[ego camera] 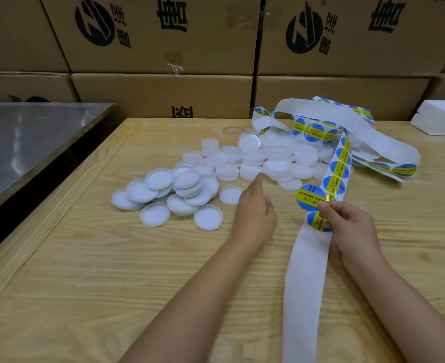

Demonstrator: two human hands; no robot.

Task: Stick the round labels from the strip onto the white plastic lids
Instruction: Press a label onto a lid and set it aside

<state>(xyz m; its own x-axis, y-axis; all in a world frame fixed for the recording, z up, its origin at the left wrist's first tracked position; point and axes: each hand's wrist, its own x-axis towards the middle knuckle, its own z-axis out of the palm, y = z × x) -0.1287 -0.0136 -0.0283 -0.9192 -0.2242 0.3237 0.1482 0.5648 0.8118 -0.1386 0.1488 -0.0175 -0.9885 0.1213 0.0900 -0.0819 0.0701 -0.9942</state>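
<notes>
The strip [307, 271] runs from the near bench [111, 284] edge up to a loose tangle behind the lids [190, 184], which lie heaped at mid-bench. Our right hand [347, 221] pinches the strip between thumb and fingers, just where one label [309, 196] stands out sideways from the backing, apparently part-peeled. Our left hand [255, 208] is open with its fingers straight, holds nothing and reaches toward the heap, near a single lid [230, 195].

Handling, as we judge it:
- The label is thin, limp and sticky on one face. We take it by the rim only, so that it neither folds on itself nor picks up dirt.
- The backing is light, glossy paper and likely slides. We keep it pinched close to the label being lifted.
- The lids look light, stiff and smooth. A lid probably skids under pressure, so we grip it by the rim and press the label onto the flat face.
</notes>
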